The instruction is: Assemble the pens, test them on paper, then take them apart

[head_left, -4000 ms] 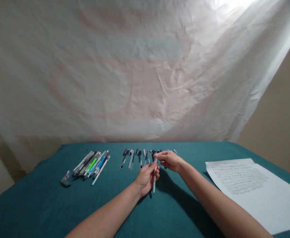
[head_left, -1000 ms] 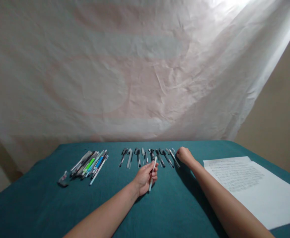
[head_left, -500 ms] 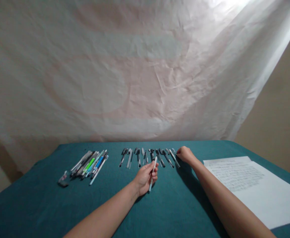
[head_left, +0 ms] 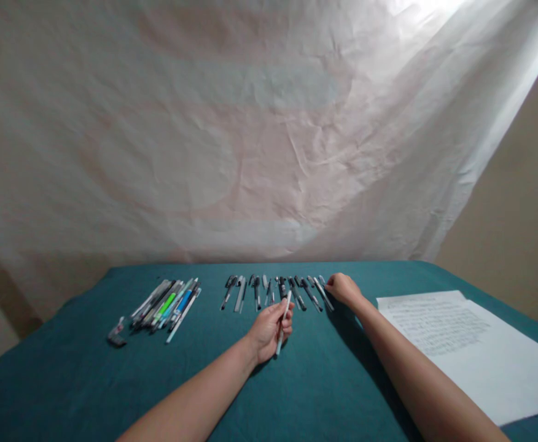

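Note:
My left hand (head_left: 268, 332) is closed around a white pen (head_left: 282, 323), which stands tilted over the teal tablecloth (head_left: 324, 380). My right hand (head_left: 343, 287) rests at the right end of a row of pens and caps (head_left: 273, 291), fingers curled and pinching; what they hold is hidden. A bundle of pens (head_left: 166, 304), some green and blue, lies further left, with a small dark piece (head_left: 116, 334) beside it.
A white sheet of paper with writing (head_left: 462, 341) lies at the right of the table. A creased white cloth backdrop (head_left: 250, 135) hangs behind the table's far edge. A beige wall (head_left: 522, 202) shows at the right.
Four seconds ago both hands met at the white pen's tip. My right hand has since moved to the right end of the row. In the last second almost nothing has moved.

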Demonstrator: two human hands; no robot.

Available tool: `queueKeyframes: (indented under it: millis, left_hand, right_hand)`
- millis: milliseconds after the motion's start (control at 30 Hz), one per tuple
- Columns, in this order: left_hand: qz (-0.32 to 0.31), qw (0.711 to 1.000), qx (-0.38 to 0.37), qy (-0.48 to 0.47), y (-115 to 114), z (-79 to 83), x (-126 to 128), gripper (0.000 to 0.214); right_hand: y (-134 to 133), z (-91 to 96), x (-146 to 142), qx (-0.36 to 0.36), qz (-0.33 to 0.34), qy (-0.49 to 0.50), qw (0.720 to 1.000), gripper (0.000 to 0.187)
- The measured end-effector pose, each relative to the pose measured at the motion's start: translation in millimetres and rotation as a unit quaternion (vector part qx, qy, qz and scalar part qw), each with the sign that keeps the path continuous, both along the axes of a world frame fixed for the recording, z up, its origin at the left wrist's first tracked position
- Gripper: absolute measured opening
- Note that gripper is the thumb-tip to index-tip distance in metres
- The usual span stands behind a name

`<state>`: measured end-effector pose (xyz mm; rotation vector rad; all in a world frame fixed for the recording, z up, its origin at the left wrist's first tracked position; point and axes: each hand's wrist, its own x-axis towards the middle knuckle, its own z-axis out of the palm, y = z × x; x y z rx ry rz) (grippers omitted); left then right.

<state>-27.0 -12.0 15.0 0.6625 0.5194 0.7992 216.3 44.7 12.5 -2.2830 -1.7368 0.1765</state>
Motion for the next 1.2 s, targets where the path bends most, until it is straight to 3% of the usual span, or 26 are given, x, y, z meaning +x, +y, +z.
queueKeyframes:
  millis: [567, 767, 900, 967, 1033, 1100, 1200]
  left_hand:
    - [0.002, 1.000, -0.003, 0.003, -1, 1.6, 0, 0.019]
    - [0.002, 1.000, -0.006, 0.001, 0, 2.1, -1, 0.019]
    - [0.007, 1.000, 0.000, -0.002, -1, 1.7, 0, 0.019]
    - [0.009, 1.000, 0.001, -0.006, -1, 2.1, 0, 0.018]
    - [0.011, 1.000, -0.001, -0.010, -2, 3.2, 0, 0.018]
    - [0.014, 1.000, -0.004, -0.011, -2, 4.3, 0, 0.017]
    - [0.016, 1.000, -0.004, -0.011, -1, 4.8, -1, 0.018]
  right_hand:
    - [-6, 3.3, -6, 0.008, -0.016, 0.019, 1.000, 0.021]
    - [-9, 21.1, -13, 0.030, 0.004, 0.052, 0.998, 0.023]
    - [-17, 39.5, -41, 0.030, 0.082, 0.113, 0.990, 0.034]
    - [-24, 45.7, -58, 0.002, 0.155, 0.195, 0.969, 0.042]
    - [-31, 48.0, -73, -0.039, 0.238, 0.347, 0.906, 0.045]
    - [-35, 47.2, -84, -0.054, 0.267, 0.440, 0.855, 0.041]
    - [-35, 44.0, -89, -0.037, 0.243, 0.463, 0.851, 0.036]
